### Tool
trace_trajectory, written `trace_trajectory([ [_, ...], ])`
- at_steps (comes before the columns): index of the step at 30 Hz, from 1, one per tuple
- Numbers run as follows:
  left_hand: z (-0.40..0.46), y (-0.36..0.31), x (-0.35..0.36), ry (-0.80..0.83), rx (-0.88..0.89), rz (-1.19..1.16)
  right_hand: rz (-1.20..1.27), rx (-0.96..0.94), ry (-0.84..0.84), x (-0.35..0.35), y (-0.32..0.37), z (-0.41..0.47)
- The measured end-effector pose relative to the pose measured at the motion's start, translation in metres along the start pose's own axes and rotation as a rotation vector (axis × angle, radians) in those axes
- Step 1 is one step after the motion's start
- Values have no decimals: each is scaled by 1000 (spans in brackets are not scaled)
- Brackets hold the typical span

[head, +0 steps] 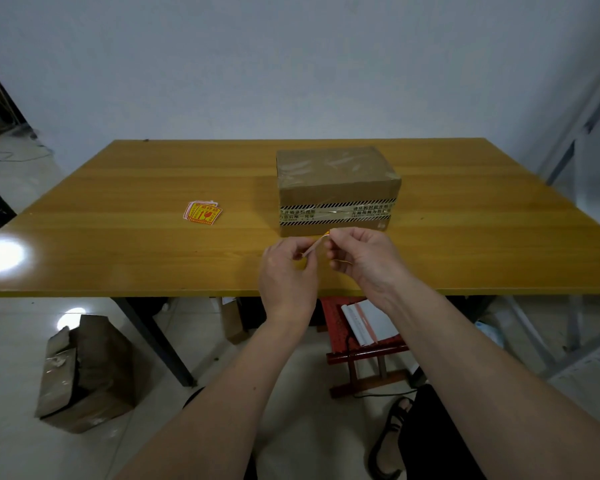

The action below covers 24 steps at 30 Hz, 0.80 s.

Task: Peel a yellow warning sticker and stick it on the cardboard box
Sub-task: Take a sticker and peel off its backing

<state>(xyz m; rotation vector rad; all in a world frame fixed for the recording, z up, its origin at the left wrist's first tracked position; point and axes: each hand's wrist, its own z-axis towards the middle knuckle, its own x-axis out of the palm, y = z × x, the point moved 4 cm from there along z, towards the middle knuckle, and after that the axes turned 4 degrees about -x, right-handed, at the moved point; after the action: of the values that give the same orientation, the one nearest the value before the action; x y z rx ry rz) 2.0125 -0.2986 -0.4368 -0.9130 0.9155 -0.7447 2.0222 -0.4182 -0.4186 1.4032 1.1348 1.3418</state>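
Both hands pinch one sticker (edge-on) nr cardboard box.

I see both hands over the near edge of the wooden table, left hand and right hand pinching one sticker between them just in front of the taped cardboard box, with a small stack of yellow stickers lying to the left

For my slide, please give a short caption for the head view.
Both hands, left hand and right hand, pinch a sticker before the taped cardboard box; spare stickers lie left.
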Motion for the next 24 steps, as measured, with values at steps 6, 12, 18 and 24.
trace_trajectory([
  [6, 1, -4, -2, -18, 21, 46, -2, -33, -59, 1, 0, -1],
  [12, 1, -10, -7, -91, 137, 207, -80, 39, -53, 5, -5, -4],
  [18, 1, -12, -9, -66, 172, 191, -61, 34, -30, 5, -6, -5],
  [24, 2, -14, -14, -47, 146, 112, -12, 36, -55, 2, -3, -4],
])
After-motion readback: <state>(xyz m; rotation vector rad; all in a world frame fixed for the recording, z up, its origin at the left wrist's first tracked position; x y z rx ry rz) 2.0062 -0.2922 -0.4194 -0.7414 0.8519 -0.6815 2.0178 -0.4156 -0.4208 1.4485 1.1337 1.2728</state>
